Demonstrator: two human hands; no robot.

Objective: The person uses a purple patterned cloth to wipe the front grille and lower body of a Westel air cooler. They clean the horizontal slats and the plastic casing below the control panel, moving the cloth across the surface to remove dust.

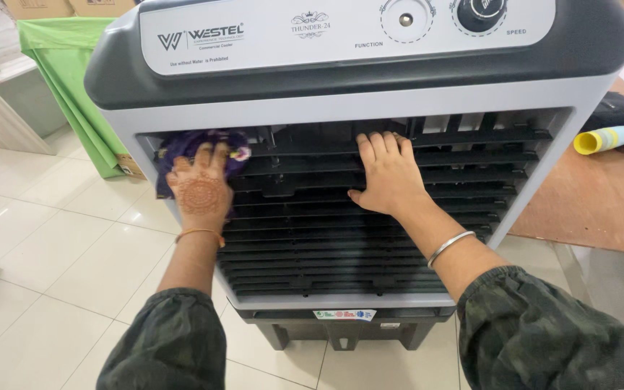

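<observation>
Grey plastic formed the housing of the air cooler (pixel 341 101), which stood on a white tiled floor (pixel 52 245). Its front opening carried a black louvre grille (pixel 312 238) of horizontal slats.

1. Left hand (pixel 200 189): the hand lay flat, palm down, against the upper left corner of the grille. The fingers were extended and pressed on a purple cloth (pixel 182 148), which sat between the hand and the slats. The cloth was bunched in that corner, with parts showing above and to the left of the hand. The fingers were not curled around it. A thin bangle circled the wrist.

2. Right hand (pixel 390 177): the hand rested on the grille near its upper middle, well apart from the cloth. The fingers were spread and released, with the fingertips at the top slat and the thumb pointing toward the left hand. Nothing was grasped. A silver bangle (pixel 451 247) sat on the forearm.

3. Surroundings: a control panel (pixel 341 29) with two round knobs ran along the top of the cooler. To the right, a brown board (pixel 586 202) held a yellow and blue tube (pixel 604 139). A green sheet (pixel 66 79) hung at the upper left.
</observation>
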